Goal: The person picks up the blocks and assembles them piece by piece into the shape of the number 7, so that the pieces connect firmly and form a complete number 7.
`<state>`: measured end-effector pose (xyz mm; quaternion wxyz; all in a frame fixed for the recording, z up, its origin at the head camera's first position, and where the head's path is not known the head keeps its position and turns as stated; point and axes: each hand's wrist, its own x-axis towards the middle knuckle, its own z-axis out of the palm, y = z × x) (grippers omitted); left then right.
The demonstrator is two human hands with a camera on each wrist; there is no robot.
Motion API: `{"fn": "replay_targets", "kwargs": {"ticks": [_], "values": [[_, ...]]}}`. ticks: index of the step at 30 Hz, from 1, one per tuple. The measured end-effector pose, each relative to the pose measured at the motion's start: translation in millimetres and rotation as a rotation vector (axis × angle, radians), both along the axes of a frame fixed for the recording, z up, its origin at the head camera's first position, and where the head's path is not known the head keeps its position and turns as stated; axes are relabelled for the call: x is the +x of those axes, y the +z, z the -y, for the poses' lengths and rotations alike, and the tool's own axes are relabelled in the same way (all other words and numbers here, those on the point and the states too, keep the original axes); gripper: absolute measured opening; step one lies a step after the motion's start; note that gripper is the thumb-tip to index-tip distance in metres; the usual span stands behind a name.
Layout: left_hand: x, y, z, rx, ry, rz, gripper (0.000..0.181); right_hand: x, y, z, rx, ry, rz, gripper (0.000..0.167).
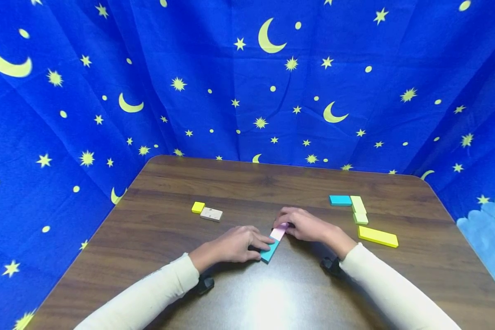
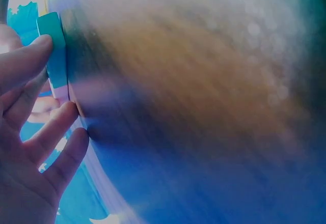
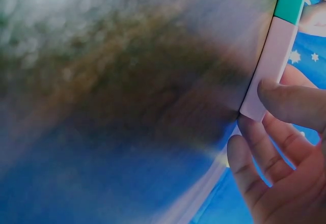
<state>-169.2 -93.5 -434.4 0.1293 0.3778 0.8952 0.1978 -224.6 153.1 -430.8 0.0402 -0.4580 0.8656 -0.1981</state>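
Note:
Two flat blocks lie end to end on the table in front of me, one teal (image 1: 269, 253) and one pale pink (image 1: 278, 233). My left hand (image 1: 241, 244) pinches the teal block between thumb and fingers; the left wrist view shows the thumb on the side of that teal block (image 2: 58, 56). The far end of the pink block is in the grip of my right hand (image 1: 303, 223). In the right wrist view the thumb presses the side of the pink block (image 3: 270, 61), and its other end meets the teal one (image 3: 291, 0).
Left on the wooden table (image 1: 156, 183) sit a small yellow block (image 1: 198, 207) and a speckled grey block (image 1: 211, 214), touching. To the right lie a blue block (image 1: 340, 200), two pale green blocks (image 1: 358, 204) and a long yellow block (image 1: 377, 236). A starry blue curtain (image 1: 214, 55) hangs behind.

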Motion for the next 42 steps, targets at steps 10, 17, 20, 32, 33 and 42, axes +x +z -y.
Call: {"fn": "replay_targets", "kwargs": {"ticks": [10, 17, 20, 32, 33, 42], "values": [[1.1, 1.9, 0.6, 0.003, -0.002, 0.01, 0.036, 0.9, 1.4, 0.0, 0.007, 0.0, -0.013, 0.028], [0.6, 3.1, 0.2, 0.019, -0.034, -0.036, 0.039, 1.6, 1.9, -2.9, 0.029, -0.022, 0.018, 0.037], [-1.4, 5.9, -0.9, 0.026, -0.044, -0.07, 0.043, 0.5, 2.0, -7.4, 0.045, -0.059, 0.036, 0.044], [-21.4, 4.6, -10.3, 0.037, -0.111, -0.138, 0.042, 0.2, 6.0, -31.3, 0.066, -0.142, -0.002, 0.043], [-22.3, 4.6, -10.6, 0.035, -0.112, -0.129, 0.043, 0.1, 6.2, -33.8, 0.07, -0.147, -0.005, 0.044], [-28.8, 3.4, -7.4, 0.003, -0.13, -0.072, 0.043, -1.4, 15.7, -63.0, 0.121, -0.219, -0.002, 0.042]]}}
